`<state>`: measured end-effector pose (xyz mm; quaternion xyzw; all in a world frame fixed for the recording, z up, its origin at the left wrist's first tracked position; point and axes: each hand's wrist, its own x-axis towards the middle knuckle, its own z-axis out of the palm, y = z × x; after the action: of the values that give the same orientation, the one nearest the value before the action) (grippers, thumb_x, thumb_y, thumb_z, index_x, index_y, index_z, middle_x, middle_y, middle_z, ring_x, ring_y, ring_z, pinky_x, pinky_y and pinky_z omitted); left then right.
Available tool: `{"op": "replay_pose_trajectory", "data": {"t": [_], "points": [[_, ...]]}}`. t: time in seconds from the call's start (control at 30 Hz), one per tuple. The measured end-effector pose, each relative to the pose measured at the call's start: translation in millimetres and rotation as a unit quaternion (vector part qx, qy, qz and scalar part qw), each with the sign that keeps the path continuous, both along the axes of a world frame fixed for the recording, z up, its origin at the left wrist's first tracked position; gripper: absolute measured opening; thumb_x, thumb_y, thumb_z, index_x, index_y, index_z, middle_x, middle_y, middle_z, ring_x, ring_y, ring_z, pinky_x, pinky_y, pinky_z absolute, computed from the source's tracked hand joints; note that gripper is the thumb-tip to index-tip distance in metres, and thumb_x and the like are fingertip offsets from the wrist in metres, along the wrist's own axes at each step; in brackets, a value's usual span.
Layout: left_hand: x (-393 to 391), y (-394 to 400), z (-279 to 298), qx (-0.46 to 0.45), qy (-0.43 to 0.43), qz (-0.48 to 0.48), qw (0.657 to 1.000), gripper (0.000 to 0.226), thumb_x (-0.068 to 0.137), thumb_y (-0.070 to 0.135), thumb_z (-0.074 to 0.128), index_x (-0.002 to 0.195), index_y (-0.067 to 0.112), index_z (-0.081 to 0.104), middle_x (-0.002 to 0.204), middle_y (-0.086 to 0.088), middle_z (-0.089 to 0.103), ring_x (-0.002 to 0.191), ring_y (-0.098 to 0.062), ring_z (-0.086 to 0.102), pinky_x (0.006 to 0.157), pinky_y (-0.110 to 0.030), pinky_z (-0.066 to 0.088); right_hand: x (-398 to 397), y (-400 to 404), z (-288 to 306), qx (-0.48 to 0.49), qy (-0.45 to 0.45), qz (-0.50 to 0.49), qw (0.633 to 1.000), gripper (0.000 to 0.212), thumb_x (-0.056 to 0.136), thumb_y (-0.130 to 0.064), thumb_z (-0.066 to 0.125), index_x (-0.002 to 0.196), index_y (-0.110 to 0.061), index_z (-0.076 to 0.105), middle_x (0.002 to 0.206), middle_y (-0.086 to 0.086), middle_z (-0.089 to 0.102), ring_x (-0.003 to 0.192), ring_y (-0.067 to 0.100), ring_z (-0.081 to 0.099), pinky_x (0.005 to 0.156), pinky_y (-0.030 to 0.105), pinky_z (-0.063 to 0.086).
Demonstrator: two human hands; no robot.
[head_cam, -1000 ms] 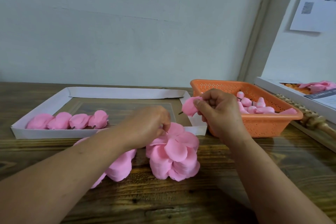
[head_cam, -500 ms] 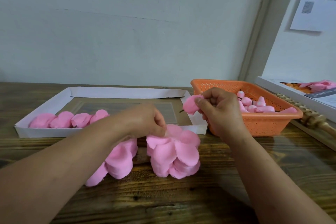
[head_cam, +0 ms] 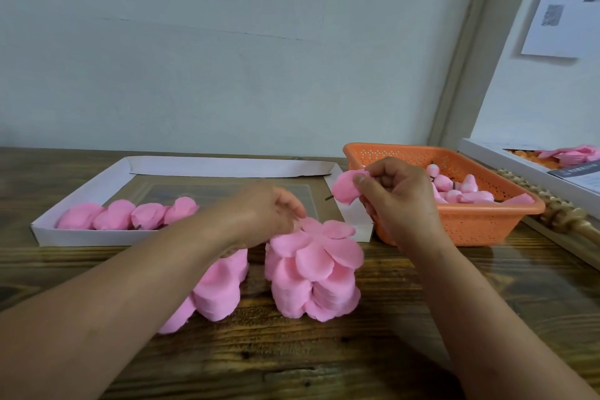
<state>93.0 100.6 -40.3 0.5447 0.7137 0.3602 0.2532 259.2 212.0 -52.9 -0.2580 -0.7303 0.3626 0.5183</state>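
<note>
- Wooden table point(head_cam: 292, 367): two stacks of loose pink petals lie near the front edge.
- Left petal stack point(head_cam: 220, 289): partly hidden by the left forearm.
- Right petal stack point(head_cam: 315, 273): in full view, fanned at the top.
- Left hand point(head_cam: 266, 214): fingers curled onto the right stack's top petal; its grip cannot be told.
- Right hand point(head_cam: 399, 201): raised, pinching a pink bud point(head_cam: 345, 190) between thumb and fingers, and blocking the orange basket's near-left corner.
- White tray point(head_cam: 81, 234): behind the stacks, with four wrapped flowers point(head_cam: 126, 214) in a row.
- Orange basket point(head_cam: 470, 224): just right of the tray, holding bare buds point(head_cam: 454, 188).
</note>
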Motion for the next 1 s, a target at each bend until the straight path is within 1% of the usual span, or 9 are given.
{"op": "replay_pose_trajectory", "data": {"t": [0.1,0.23,0.33,0.47,0.53,0.67,0.8,0.9,1.0], "points": [[-22.2,-3.4,10.3,0.019,0.123,0.021,0.992,0.013,0.084,0.011,0.069,0.090,0.022,0.072,0.074,0.015,0.064,0.059,0.008,0.054,0.061,-0.012,0.042,0.1,0.8,0.4,-0.001,0.001,-0.003,1.000,0.023,0.085,-0.005,0.064,0.068,-0.019,0.059,0.053,0.007,0.053,0.044,0.010,0.044,0.043,0.021,0.038],[-65.6,-26.9,17.7,-0.111,0.309,-0.006,0.945,0.026,0.081,0.025,0.073,0.106,0.027,0.069,0.099,0.012,0.066,0.089,-0.004,0.059,0.083,-0.020,0.045,1.6,0.0,0.6,0.006,0.002,0.000,1.000,0.023,0.085,-0.004,0.064,0.068,-0.020,0.059,0.053,0.005,0.054,0.044,0.009,0.045,0.042,0.019,0.039],[-81.0,-44.6,13.4,-0.169,0.314,-0.049,0.933,0.031,0.077,0.030,0.076,0.107,0.034,0.067,0.096,0.021,0.064,0.088,0.000,0.059,0.083,-0.024,0.048,0.5,0.3,-0.4,0.015,-0.008,0.000,1.000,0.020,0.085,-0.005,0.063,0.069,-0.017,0.059,0.053,0.011,0.054,0.047,0.015,0.046,0.043,0.021,0.038],[-81.8,-49.8,4.4,-0.128,0.327,-0.068,0.934,0.034,0.080,0.029,0.072,0.110,0.041,0.063,0.102,0.026,0.061,0.089,0.010,0.053,0.076,-0.010,0.041,-1.0,-0.3,-1.4,0.022,-0.028,-0.002,0.999,0.015,0.086,-0.007,0.064,0.072,-0.013,0.061,0.064,0.025,0.059,0.052,0.021,0.048,0.048,0.028,0.040],[-78.5,-49.4,2.2,-0.121,0.327,-0.089,0.933,0.036,0.082,0.028,0.069,0.113,0.044,0.060,0.105,0.027,0.058,0.091,0.012,0.050,0.074,-0.006,0.038,-0.8,0.0,-2.3,0.022,-0.033,-0.006,0.999,0.016,0.085,-0.007,0.064,0.072,-0.014,0.060,0.061,0.022,0.058,0.051,0.021,0.048,0.047,0.028,0.040],[-73.1,-46.9,-0.3,-0.107,0.334,-0.095,0.931,0.032,0.084,0.026,0.065,0.111,0.042,0.063,0.102,0.023,0.058,0.091,0.002,0.054,0.081,-0.021,0.046,-0.8,0.6,-3.3,0.012,-0.035,-0.006,0.999,0.019,0.085,-0.006,0.064,0.070,-0.017,0.059,0.056,0.010,0.056,0.049,0.014,0.047,0.043,0.022,0.039],[-73.5,-46.9,-9.3,-0.048,0.357,-0.086,0.929,0.024,0.084,0.022,0.063,0.099,0.040,0.066,0.084,0.027,0.056,0.075,0.009,0.052,0.062,-0.008,0.037,-0.9,-0.2,-3.0,0.014,-0.038,-0.004,0.999,0.018,0.086,-0.007,0.064,0.071,-0.017,0.060,0.063,0.022,0.059,0.050,0.017,0.048,0.044,0.024,0.040],[-74.9,-49.4,-12.1,-0.025,0.361,-0.086,0.928,0.022,0.084,0.022,0.065,0.082,0.043,0.058,0.081,0.023,0.057,0.075,0.010,0.054,0.065,-0.011,0.042,-1.2,-0.4,-2.8,0.013,-0.038,-0.003,0.999,0.019,0.086,-0.007,0.064,0.070,-0.018,0.060,0.063,0.024,0.059,0.050,0.020,0.047,0.045,0.027,0.039],[-75.5,-48.3,-14.1,-0.021,0.353,-0.092,0.931,0.030,0.084,0.021,0.063,0.097,0.048,0.060,0.082,0.028,0.054,0.077,0.010,0.053,0.065,-0.010,0.038,-1.2,-0.9,-3.6,0.011,-0.041,-0.002,0.999,0.018,0.086,-0.007,0.064,0.071,-0.018,0.060,0.062,0.022,0.058,0.051,0.020,0.048,0.047,0.029,0.040]]}}
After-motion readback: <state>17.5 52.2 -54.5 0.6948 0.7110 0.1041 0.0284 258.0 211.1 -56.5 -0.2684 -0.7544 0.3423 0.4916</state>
